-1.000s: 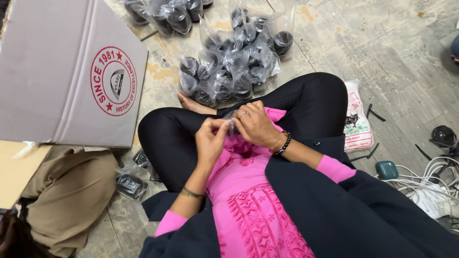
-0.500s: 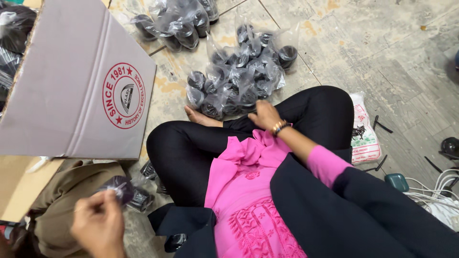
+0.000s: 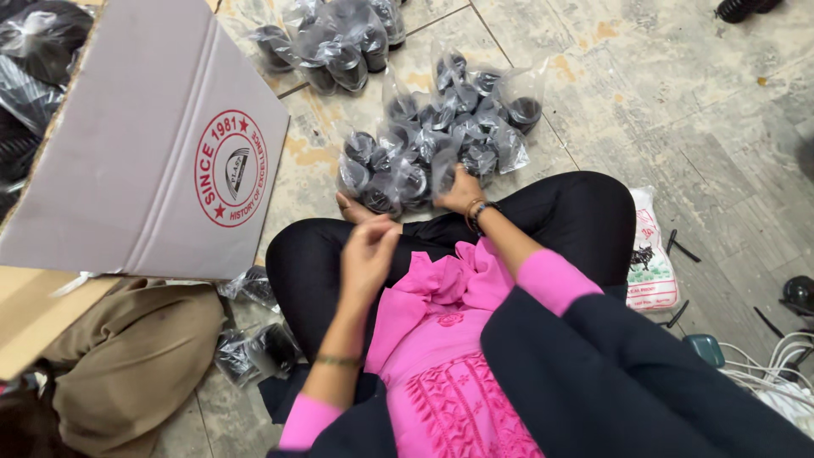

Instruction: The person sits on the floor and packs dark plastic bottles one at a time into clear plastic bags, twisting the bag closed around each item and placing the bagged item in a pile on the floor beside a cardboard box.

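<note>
— Hands first: our right hand (image 3: 462, 191) reaches out over our crossed legs and its fingers are closed on the near edge of the pile of clear bags (image 3: 437, 144), each bag holding a small black part. We cannot see which single bag it grips.

— And our left hand (image 3: 366, 254)?

— We see it raised above our left knee, in front of the pink tunic (image 3: 441, 339), fingers loosely bent, holding nothing that we can make out.

— Where does that pile sit?

— On the tiled floor (image 3: 661, 102), just beyond our shins, touching our right hand. We see a second heap of the same bags (image 3: 331, 42) farther off, near the top.

— What lies around us?

— We have a big cardboard box (image 3: 144, 153) with a red round stamp on our left, more bagged parts inside it. A few loose bags (image 3: 254, 348) lie by our left thigh, beside a brown cloth bundle (image 3: 127, 356). On our right we see a printed white packet (image 3: 649, 254) and white cables (image 3: 776, 365).
</note>
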A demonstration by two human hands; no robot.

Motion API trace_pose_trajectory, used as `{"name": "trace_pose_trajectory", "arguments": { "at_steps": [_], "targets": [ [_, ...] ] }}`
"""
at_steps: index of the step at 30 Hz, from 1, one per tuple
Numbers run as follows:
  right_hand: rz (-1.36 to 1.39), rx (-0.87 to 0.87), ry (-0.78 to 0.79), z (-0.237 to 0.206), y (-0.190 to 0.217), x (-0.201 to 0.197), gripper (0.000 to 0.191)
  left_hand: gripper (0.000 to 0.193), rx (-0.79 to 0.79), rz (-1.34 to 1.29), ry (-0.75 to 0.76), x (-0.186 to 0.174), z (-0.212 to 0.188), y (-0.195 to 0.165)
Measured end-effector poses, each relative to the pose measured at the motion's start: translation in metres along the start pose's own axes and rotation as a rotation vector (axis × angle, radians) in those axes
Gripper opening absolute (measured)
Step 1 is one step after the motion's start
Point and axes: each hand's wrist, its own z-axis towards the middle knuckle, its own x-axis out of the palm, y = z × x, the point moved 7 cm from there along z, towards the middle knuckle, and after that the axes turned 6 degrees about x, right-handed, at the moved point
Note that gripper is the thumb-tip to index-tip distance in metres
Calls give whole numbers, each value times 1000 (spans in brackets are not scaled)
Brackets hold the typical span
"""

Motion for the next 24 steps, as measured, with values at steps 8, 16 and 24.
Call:
{"name": "trace_pose_trajectory", "arguments": {
  "at_steps": [8, 16, 24],
  "targets": [
    [332, -255, -66, -79, -11, -49, 103, 47, -571, -392, -3, 110, 17, 106],
    [1115, -136, 474, -118, 1, -17, 73, 30, -103, -271, -216, 86, 26, 71],
    [1175, 133, 707, -135, 22, 6, 76, 21, -70, -141, -66, 67, 17, 13]
  ]
}}
